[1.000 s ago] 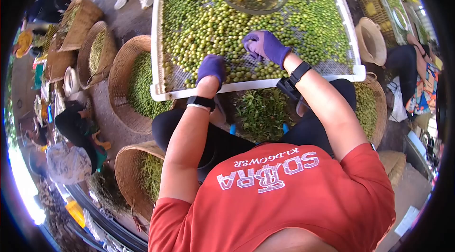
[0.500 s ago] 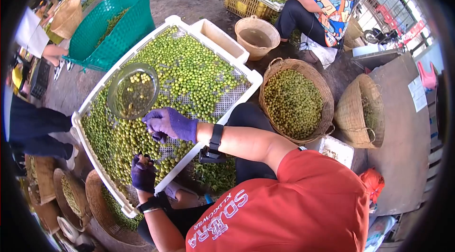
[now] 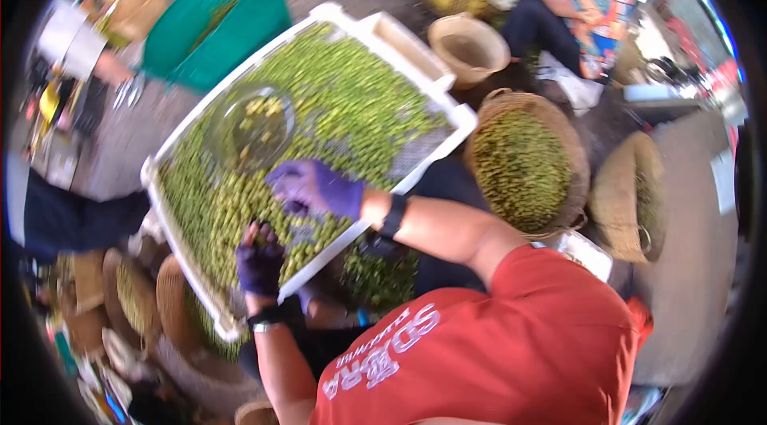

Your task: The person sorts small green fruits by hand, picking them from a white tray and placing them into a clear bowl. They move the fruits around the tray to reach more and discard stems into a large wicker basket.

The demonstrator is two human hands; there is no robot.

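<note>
My right hand (image 3: pixel 315 189), in a purple glove, hovers over a white mesh tray (image 3: pixel 172 253) of small green round fruits (image 3: pixel 343 73). Its fingers are curled downward; what they may hold is hidden. Closer to me, my left hand (image 3: pixel 260 260) is closed near the tray's front edge, its glove dark purple with bare fingertips showing. I cannot make out what lies in it. A clear round bowl (image 3: pixel 252 128) rests on the fruits just beyond my right hand, with several yellowish fruits in it. The picture is smeared by motion.
A wicker basket of fruits (image 3: pixel 523 169) stands at my right, a tan tub (image 3: pixel 469 49) behind it. The big green basket (image 3: pixel 212 25) is beyond the tray. More baskets (image 3: pixel 132 297) crowd the lower left. A seated person (image 3: pixel 575 21) works at the back; another person's leg (image 3: pixel 84 217) is at left.
The view has swung, so the tray and both hands appear farther right and the picture is blurred. Both hands keep nearly the same places over the fruits.
</note>
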